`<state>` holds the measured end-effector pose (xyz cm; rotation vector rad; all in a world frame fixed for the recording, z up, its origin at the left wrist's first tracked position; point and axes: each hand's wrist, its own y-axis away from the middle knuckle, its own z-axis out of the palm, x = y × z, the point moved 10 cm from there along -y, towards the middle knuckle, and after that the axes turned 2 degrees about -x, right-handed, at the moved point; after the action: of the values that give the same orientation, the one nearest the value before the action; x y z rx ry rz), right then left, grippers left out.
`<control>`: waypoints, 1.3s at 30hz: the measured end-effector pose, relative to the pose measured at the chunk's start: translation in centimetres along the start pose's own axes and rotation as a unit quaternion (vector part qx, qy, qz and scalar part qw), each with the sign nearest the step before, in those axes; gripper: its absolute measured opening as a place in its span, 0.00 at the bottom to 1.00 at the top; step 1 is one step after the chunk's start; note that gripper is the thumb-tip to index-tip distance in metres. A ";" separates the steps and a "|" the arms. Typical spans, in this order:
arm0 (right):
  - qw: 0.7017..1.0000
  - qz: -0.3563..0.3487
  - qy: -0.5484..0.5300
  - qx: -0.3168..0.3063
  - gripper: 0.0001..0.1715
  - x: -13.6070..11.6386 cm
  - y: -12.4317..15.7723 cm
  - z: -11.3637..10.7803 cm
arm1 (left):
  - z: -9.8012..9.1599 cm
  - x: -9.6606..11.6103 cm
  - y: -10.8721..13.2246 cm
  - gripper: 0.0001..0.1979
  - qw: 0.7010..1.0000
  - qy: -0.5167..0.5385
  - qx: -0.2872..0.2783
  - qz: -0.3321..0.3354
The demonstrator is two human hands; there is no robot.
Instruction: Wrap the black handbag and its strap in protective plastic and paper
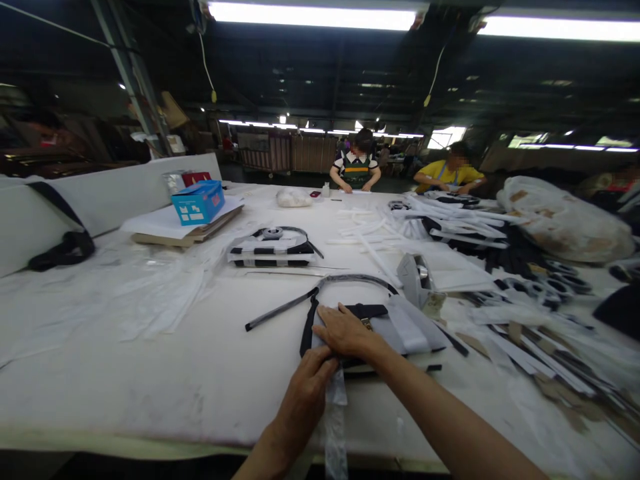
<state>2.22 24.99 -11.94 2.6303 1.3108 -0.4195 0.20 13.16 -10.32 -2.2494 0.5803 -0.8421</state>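
Note:
A grey and black bag lies on the white table, with its wrapped strap looping behind it and out to the left. My right hand rests on top of the bag near its metal buckle, fingers spread. At the bag's lower left edge is my left hand, its fingers bent together around a strip of clear plastic film that hangs toward the table's front edge. A sheet of white wrap covers part of the bag's right side.
Behind sit wrapped bags and a blue box on cardboard. A tape dispenser stands behind the bag's right side. Strips and rolled straps lie right. Two people work at the far edge.

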 end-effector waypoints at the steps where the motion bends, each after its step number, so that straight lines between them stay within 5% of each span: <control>1: 1.000 0.005 -0.008 -0.002 0.20 0.1 -0.1 0.3 | 0.1 0.1 0.0 0.15 1.000 -0.002 -0.001 0.007; 5: 0.999 0.033 -0.043 0.005 0.28 0.9 -0.4 0.5 | 0.0 0.8 0.0 0.15 0.999 -0.020 -0.002 0.047; 9: 0.994 0.055 -0.082 0.054 0.26 1.0 -0.1 -2.1 | -0.2 1.1 -0.2 0.15 0.997 -0.030 -0.006 0.067; 12: 0.983 0.057 -0.107 0.138 0.21 0.0 3.4 -5.0 | -0.1 0.9 -0.4 0.15 0.998 -0.023 -0.016 0.056; 14: 0.972 -0.007 -0.122 0.200 0.16 -2.2 7.5 -6.2 | 0.0 0.6 -0.4 0.14 0.999 -0.013 -0.028 0.041; 18: 0.965 -0.203 -0.059 0.159 0.10 -8.1 15.5 -2.2 | -0.1 0.2 -0.4 0.19 0.999 -0.002 -0.035 0.018; 21: 0.967 -0.211 0.035 0.141 0.18 -8.9 17.3 2.3 | -0.2 0.3 -0.3 0.22 0.999 -0.005 -0.029 0.018; 23: 0.961 -0.197 0.054 0.184 0.18 -8.5 16.8 3.5 | -0.2 0.3 -0.3 0.21 0.999 -0.008 -0.029 0.024; 27: 0.937 -0.225 0.002 0.269 0.15 -8.6 15.9 3.1 | -0.1 0.5 -0.4 0.16 0.999 -0.010 -0.037 0.038; 39: 0.942 -0.202 -0.136 0.230 0.16 -9.6 18.1 3.5 | 0.7 -0.2 0.2 0.15 0.998 -0.005 -0.044 0.034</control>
<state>10.61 5.99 -11.57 2.4808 1.8313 -1.2396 0.51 13.46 -10.91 -2.2975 0.6967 -0.7855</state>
